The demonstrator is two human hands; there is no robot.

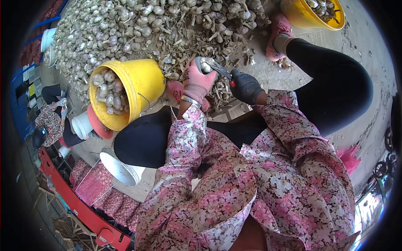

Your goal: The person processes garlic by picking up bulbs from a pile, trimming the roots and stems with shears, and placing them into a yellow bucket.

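My left hand (198, 79), in a pink and grey glove, is closed round a garlic bulb (205, 66) whose pale top shows. My right hand (246, 86), in a dark glove, grips metal shears with red on the handle (232, 83). The shears' blades (220, 69) reach left and touch or nearly touch the bulb. Left of my hands, a yellow bucket (135, 94) lies tilted with garlic bulbs (111, 93) inside. Dry leaves and stalks (180, 50) lie just beyond my left hand.
A large garlic heap (113, 33) spreads at the upper left. Another yellow bucket (312, 21) stands upper right. A white bucket (121, 167) is at lower left. Another person (50, 125) sits at the far left, near a red beam (79, 209) and filled net sacks (98, 184).
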